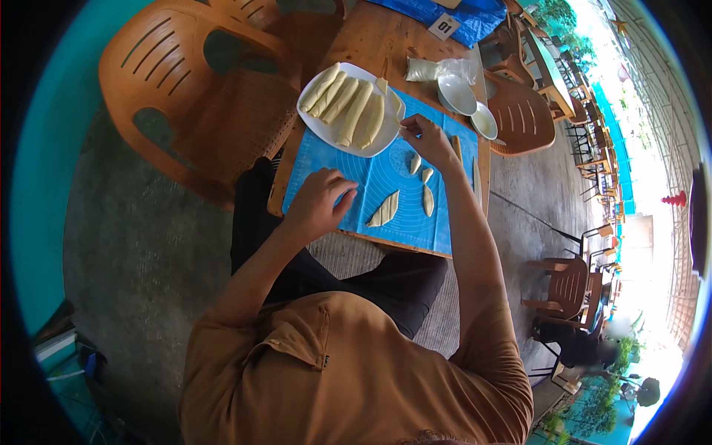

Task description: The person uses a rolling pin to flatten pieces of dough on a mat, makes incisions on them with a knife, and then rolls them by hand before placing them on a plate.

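My left hand [320, 199] hovers over the left part of the blue baking mat [308, 159], thumb and fingers apart, holding nothing. At the right rim of the white plate [315, 127], the fingertips of my right hand [432, 141] are pinched together; whatever is between them is too small to make out. Several pale dough rolls [354, 111] lie side by side on the plate. On the mat, a striped slanted dough piece [384, 210] lies nearest me. Smaller dough pieces [428, 200] rest to its right, below my right hand.
Behind my right wrist lies a wooden stick [456, 150], with a long pale flat tool [477, 182] at the table's right edge. Two white bowls [456, 95] and a clear plastic bag [423, 70] stand farther back. An orange chair [174, 67] is at the left.
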`<action>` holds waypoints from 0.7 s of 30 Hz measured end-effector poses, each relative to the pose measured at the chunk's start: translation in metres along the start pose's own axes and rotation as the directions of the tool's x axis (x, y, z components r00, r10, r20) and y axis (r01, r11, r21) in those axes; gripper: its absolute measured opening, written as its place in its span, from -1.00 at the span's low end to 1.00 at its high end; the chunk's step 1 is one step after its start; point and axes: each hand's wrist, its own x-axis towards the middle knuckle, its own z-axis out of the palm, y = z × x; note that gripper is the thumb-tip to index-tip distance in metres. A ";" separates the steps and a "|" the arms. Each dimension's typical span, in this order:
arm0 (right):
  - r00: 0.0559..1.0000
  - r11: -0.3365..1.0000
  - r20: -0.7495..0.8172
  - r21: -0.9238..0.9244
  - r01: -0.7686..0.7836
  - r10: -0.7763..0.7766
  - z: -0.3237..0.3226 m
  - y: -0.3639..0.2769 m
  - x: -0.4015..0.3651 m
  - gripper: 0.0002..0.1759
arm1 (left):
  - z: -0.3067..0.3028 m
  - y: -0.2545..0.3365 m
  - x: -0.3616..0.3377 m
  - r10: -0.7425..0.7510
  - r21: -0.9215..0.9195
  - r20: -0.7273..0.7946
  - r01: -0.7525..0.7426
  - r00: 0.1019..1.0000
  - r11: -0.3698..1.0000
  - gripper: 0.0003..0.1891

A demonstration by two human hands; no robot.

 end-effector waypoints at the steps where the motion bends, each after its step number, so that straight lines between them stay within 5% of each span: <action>1: 1.000 0.999 0.013 -0.038 0.018 -0.018 0.002 0.001 0.007 -0.73 | -0.008 -0.001 -0.005 -0.019 0.017 -0.006 0.019 1.000 1.000 -0.86; 7: 0.975 0.995 0.201 -0.047 -0.089 0.096 0.002 0.005 0.033 -0.74 | -0.028 -0.007 -0.023 -0.112 -0.005 0.009 0.113 0.994 0.994 -0.84; 10: 0.967 0.990 0.251 -0.138 0.007 0.028 0.006 0.014 0.041 -0.72 | -0.026 -0.012 -0.025 -0.095 -0.018 0.009 0.095 0.995 0.995 -0.83; 21: 0.949 0.963 0.228 -0.208 -0.171 0.218 0.017 -0.021 0.042 -0.73 | -0.026 -0.024 -0.032 -0.152 -0.054 0.026 0.153 0.988 0.987 -0.85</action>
